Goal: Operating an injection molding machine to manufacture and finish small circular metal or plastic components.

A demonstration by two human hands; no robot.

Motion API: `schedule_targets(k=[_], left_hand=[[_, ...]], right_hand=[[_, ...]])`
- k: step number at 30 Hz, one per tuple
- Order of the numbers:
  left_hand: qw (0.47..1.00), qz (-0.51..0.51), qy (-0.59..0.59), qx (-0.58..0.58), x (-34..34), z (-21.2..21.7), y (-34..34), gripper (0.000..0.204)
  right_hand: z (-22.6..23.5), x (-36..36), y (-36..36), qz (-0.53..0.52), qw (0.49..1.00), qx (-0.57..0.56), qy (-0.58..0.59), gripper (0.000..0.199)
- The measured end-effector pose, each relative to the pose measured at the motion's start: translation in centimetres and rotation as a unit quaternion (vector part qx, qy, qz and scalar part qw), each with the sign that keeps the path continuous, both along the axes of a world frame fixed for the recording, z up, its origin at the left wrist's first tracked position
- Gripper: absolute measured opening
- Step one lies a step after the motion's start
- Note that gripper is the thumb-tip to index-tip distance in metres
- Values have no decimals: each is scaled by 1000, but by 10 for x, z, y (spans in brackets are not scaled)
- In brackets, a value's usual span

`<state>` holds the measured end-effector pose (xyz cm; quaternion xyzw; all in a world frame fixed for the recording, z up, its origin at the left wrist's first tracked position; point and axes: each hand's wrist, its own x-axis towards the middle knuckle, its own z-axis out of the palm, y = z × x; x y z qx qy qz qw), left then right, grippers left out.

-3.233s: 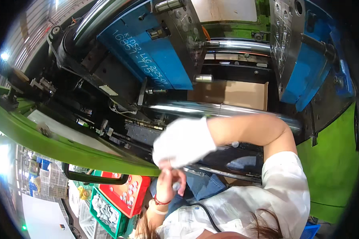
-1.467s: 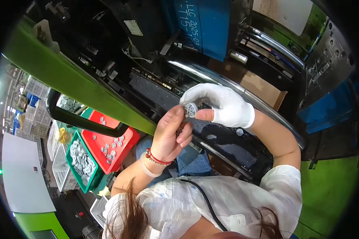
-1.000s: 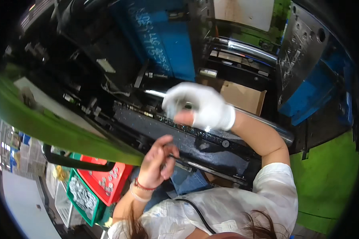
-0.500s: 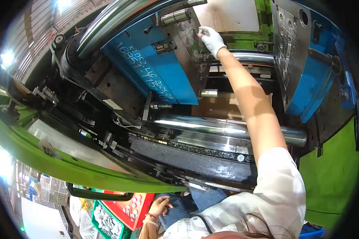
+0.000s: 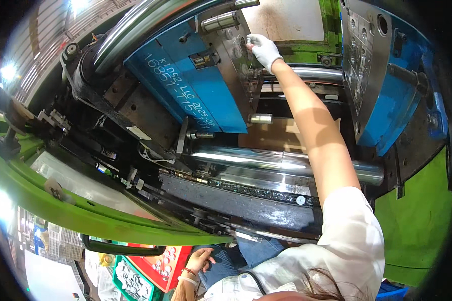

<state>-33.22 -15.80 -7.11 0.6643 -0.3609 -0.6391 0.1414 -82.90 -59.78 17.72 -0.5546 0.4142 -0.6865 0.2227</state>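
Right hand, gloved, reached far up, fingers curled against grey mould face directly ahead; grasp unclear. Left hand hung low, loosely open, holding nothing.

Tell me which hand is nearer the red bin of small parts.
Left. The bare left hand hangs low beside the red bin, just right of it. The gloved right hand is far up, stretched onto the grey mould face.

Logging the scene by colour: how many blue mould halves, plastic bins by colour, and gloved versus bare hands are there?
Blue steel mould halves: 2
Red plastic bin: 1
Green plastic bin: 1
White-gloved right hand: 1
Bare left hand: 1
Total: 6
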Motion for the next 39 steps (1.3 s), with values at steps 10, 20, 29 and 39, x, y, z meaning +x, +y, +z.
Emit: schedule_targets(k=[10, 20, 29, 39], left_hand=[[1000, 8, 24, 1, 4, -2, 2, 38], [1000, -4, 19, -1, 7, -7, 1, 38], [1000, 3, 14, 2, 6, -8, -1, 37], [1000, 15, 13, 11, 5, -7, 1, 36]], right_hand=[[1, -1, -3, -64, 996, 4, 64, 36], [7, 1, -19, -110, 988, -4, 104, 35], [13, 5, -6, -168, 973, 17, 156, 36], [4, 11, -19, -189, 973, -23, 128, 32]])
